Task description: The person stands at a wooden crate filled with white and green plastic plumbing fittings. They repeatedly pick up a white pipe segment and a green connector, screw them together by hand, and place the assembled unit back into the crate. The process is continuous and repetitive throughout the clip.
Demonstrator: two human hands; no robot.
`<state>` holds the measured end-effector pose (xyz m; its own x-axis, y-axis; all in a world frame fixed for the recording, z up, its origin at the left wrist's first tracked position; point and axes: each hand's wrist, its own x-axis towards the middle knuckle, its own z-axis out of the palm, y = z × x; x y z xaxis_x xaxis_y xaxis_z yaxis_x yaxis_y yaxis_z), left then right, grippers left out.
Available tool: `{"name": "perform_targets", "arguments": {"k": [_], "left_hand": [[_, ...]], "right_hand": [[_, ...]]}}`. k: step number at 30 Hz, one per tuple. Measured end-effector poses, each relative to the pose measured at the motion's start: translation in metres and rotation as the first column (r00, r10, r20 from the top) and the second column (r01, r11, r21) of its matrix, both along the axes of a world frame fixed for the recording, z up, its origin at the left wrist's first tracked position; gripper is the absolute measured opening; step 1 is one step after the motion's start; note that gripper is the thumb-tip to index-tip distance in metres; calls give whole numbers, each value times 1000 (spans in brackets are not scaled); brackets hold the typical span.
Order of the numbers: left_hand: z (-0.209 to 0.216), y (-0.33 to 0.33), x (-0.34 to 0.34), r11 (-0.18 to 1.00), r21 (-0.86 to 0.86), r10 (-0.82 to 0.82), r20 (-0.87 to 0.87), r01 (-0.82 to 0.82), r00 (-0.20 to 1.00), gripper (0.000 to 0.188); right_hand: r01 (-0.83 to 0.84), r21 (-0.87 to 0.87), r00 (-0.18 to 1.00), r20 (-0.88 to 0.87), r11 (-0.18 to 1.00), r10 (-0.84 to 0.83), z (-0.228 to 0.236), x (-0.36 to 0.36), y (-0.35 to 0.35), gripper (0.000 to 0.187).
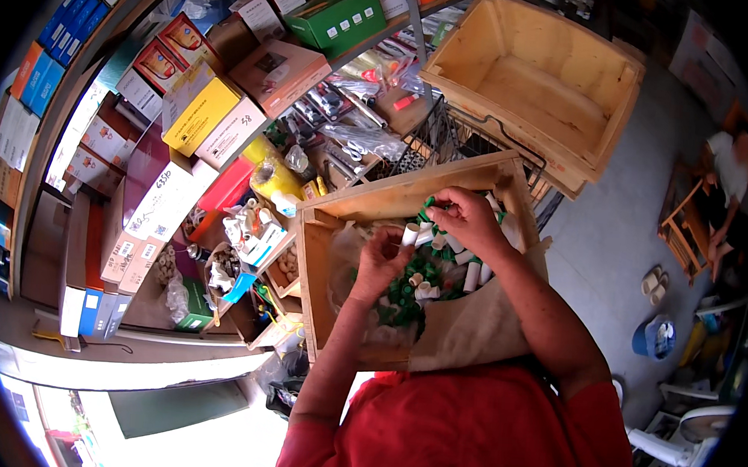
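Observation:
In front of me stands a wooden box (305,272) with small white and green fittings heaped inside. My left hand (383,258) is closed on a short white plastic tube (411,233), held upright between thumb and fingers. Just to its right and farther away, my right hand (467,219) pinches a small green cap (430,204) over the pile. Green fittings (406,297) lie thickly below my hands, and white tubes (472,276) lie among them. A pale cloth or sack (462,331) hangs over the box's near side.
An upturned-rim yellow plastic tub (528,89) rests on a dark wire rack (465,136) beyond the box. Shelves with cartons (171,195) rise at the left. On the floor at right are slippers (654,285) and a blue bucket (655,336); a person (730,187) sits farther off.

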<state>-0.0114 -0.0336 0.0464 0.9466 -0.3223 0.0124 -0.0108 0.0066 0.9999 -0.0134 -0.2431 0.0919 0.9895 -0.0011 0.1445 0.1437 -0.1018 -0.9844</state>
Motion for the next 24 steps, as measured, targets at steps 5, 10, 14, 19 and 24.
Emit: {"name": "perform_targets", "arguments": {"k": [5, 10, 14, 19, 24], "left_hand": [[-2, 3, -6, 996, 93, 13, 12, -14, 1000, 23], [5, 4, -8, 990, 140, 1, 11, -2, 1000, 25], [-1, 5, -7, 996, 89, -9, 19, 8, 1000, 26], [-2, 4, -8, 999, 37, -17, -12, 18, 1000, 26], [-2, 6, -9, 998, -12, -59, -46, 58, 997, 26]], "right_hand": [[-23, -109, 1000, -9, 994, 23, 7, -3, 2, 21], [-42, -174, 999, -20, 984, 39, 13, -8, 4, 24], [-95, -129, 995, -24, 987, 93, 7, -7, 6, 26], [-123, -139, 992, -3, 983, 123, 2, -4, 5, 23], [-163, -82, 987, -23, 983, 161, 5, -5, 6, 20]]}}
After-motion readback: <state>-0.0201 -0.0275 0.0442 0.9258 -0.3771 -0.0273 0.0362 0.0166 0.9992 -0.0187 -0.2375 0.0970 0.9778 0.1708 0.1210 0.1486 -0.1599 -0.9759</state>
